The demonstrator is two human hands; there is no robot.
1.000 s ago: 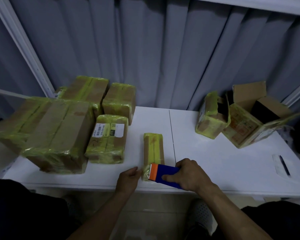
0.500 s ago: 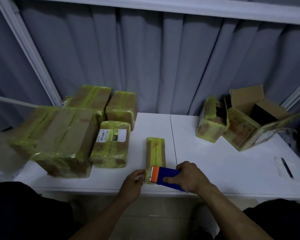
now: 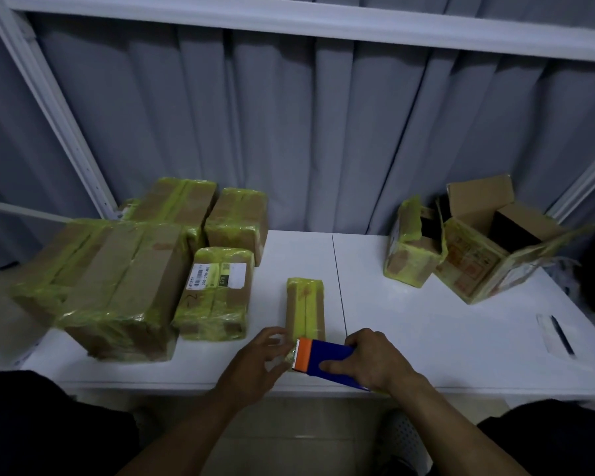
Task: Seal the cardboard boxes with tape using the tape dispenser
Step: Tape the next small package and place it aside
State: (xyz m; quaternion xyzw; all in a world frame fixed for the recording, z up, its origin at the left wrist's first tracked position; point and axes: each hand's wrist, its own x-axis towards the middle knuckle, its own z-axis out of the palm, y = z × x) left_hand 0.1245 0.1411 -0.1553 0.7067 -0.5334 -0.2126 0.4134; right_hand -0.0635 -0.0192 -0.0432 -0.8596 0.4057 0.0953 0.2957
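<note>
**Finishing the tape run at the near end of the narrow box**

Closest to the person, the right hand is wrapped around the blue body of the tape dispenser, thumb along its near side. The dispenser's orange mouth sits against the near end of the narrow box, close to the front edge of the white counter.

The left hand is just left of that mouth, with its fingers loosely spread at the box's near left corner. Whether they pinch the tape end or only steady the cardboard cannot be told.

The step looks like laying or cutting a strip at this end. To do it well:

- Press the left hand down on the light box so it cannot slide off the edge.
- Keep the dispenser square to the long axis, so the new strip follows the yellow-green band already on top.
- Tilt the toothed edge into the tape for a clean tear.
- Smooth the tail over the corner.

A skewed pull would probably wrinkle the film.

Further back on the left stand the labelled box and a large taped box, with more wrapped ones behind. On the far right, an open box with raised flaps sits beside a smaller opened box; both look unsealed. A grey curtain hangs behind.
</note>
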